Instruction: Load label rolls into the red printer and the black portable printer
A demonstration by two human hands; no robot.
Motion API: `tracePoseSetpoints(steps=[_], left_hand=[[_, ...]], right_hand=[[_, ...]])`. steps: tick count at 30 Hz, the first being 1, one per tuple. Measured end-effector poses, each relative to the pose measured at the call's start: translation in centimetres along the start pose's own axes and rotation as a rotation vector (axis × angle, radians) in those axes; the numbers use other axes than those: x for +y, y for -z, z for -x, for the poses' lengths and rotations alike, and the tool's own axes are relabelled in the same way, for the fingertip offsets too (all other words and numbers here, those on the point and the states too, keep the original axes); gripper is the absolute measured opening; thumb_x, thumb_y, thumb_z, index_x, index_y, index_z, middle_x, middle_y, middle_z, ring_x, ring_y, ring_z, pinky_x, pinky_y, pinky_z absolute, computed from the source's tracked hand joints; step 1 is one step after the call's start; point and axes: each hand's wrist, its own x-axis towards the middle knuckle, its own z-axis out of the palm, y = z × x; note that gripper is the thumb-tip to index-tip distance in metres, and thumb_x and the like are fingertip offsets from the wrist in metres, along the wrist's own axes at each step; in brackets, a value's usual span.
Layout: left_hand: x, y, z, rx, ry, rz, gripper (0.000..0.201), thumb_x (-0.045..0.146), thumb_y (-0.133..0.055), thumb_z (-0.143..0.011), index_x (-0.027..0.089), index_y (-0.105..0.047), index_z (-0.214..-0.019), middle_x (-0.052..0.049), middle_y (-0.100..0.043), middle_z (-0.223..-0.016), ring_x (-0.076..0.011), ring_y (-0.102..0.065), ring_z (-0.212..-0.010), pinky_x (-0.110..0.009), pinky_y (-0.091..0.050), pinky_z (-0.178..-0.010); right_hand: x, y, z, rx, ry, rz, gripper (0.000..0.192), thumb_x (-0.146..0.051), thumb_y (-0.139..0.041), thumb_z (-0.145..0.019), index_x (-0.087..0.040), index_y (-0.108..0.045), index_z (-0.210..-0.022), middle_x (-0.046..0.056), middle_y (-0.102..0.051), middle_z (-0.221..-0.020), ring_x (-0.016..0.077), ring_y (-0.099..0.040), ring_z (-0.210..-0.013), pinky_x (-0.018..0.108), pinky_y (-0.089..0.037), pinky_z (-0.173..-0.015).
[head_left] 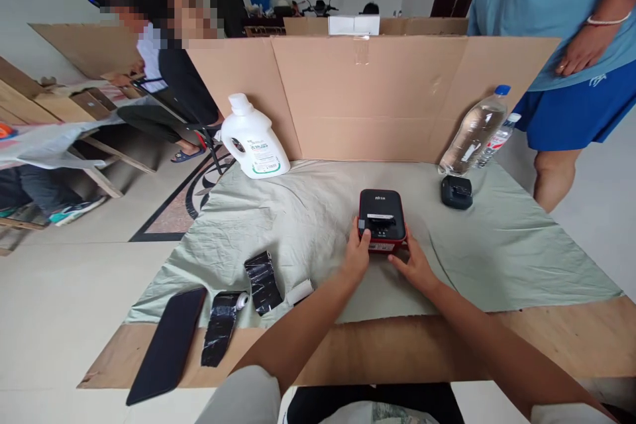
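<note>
Left hand; right hand; forward, half-curled

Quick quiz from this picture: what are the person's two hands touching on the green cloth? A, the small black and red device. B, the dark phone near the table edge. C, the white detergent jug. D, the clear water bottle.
A: the left hand and right hand both rest against the small black and red device, with the left thumb on its top; the other items lie apart.

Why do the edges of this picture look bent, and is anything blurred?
Head view: wide-lens distortion bows the cardboard screen and tilts the bottles outward; soft, even light with faint shadows; both hands and the black device are sharp; one person's face is pixelated.
</note>
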Motion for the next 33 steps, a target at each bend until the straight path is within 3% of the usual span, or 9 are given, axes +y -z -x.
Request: tracePoseSetpoints(steps=[6,11,15,20,23,26,29,33], left_hand=[[0.4,0.6,7.1,0.035,0.069,-0.118,0.059,0.052,-0.042,-0.094,0.028,-0.032,-0.147,-0.005,-0.031,-0.156,-0.023,-0.027,-0.145,-0.045,-0.026,-0.119],[0.5,1.0,9.3,0.016,0.026,-0.139,0.06,0.05,-0.039,-0.095,0.026,-0.027,-0.148,-0.006,-0.029,-0.157,-0.0218,-0.027,-0.145,-0.043,-0.025,-0.119],[0.5,1.2,8.6,0.008,0.028,-0.105,0.059,0.049,-0.047,-0.093,0.025,-0.032,-0.144,-0.01,-0.038,-0.151,-0.0252,-0.034,-0.141,-0.046,-0.027,-0.117],[0.2,1.9,7.1,-0.03,0.066,0.024,0.064,0.047,-0.059,-0.085,0.021,-0.038,-0.139,-0.014,-0.047,-0.141,-0.0291,-0.045,-0.131,-0.046,-0.036,-0.11],[0.5,2.8,5.7,-0.026,0.069,0.055,0.065,0.044,-0.06,-0.084,0.023,-0.037,-0.141,-0.012,-0.037,-0.149,-0.0288,-0.036,-0.138,-0.045,-0.033,-0.111],[1.1,4.0,3.6,-0.157,-0.079,-0.004,0.061,0.034,-0.062,-0.079,0.027,-0.046,-0.137,-0.005,-0.022,-0.159,-0.0281,-0.017,-0.146,-0.044,-0.021,-0.118],[1.1,4.7,1.7,-0.348,-0.173,-0.006,0.059,0.025,-0.061,-0.071,0.026,-0.055,-0.13,-0.002,-0.016,-0.161,-0.0292,-0.012,-0.148,-0.044,-0.015,-0.12],[0.1,4.3,0.9,-0.359,-0.134,0.096,0.061,0.017,-0.052,-0.063,0.025,-0.059,-0.123,0.004,-0.014,-0.161,-0.0276,-0.009,-0.148,-0.044,-0.014,-0.12]], right_hand=[[-2.6,0.5,7.0,0.018,0.001,0.027,0.085,-0.048,-0.06,-0.084,-0.027,-0.014,-0.152,0.011,-0.035,-0.152,0.0323,-0.035,-0.139,0.057,-0.037,-0.11],[-4.0,0.7,8.7,-0.014,-0.007,0.028,0.082,-0.043,-0.057,-0.087,-0.028,-0.009,-0.153,0.01,-0.031,-0.154,0.0299,-0.031,-0.141,0.054,-0.036,-0.112],[-4.1,1.5,7.6,-0.038,-0.024,0.009,0.079,-0.046,-0.057,-0.086,-0.027,-0.017,-0.151,0.012,-0.036,-0.15,0.0302,-0.038,-0.136,0.053,-0.039,-0.108],[-5.4,2.3,4.3,0.124,0.064,-0.011,0.065,-0.05,-0.05,-0.089,-0.025,-0.031,-0.146,0.012,-0.039,-0.148,0.0311,-0.039,-0.134,0.054,-0.041,-0.104],[-6.6,2.1,2.6,0.153,0.169,0.017,0.044,-0.045,-0.043,-0.092,-0.025,-0.05,-0.132,0.01,-0.046,-0.142,0.0296,-0.041,-0.132,0.056,-0.036,-0.108],[-7.3,1.2,2.1,0.198,0.238,0.039,0.027,-0.036,-0.043,-0.093,-0.025,-0.066,-0.1,0.007,-0.051,-0.138,0.029,-0.042,-0.13,0.056,-0.035,-0.107],[-7.2,0.0,2.7,0.287,0.276,0.062,0.018,-0.029,-0.05,-0.09,-0.023,-0.065,-0.081,0.006,-0.051,-0.135,0.0291,-0.044,-0.128,0.056,-0.036,-0.106],[-6.6,-1.2,3.7,0.365,0.27,0.074,0.008,-0.023,-0.056,-0.085,-0.022,-0.062,-0.081,0.007,-0.047,-0.137,0.0288,-0.045,-0.126,0.054,-0.04,-0.102]])
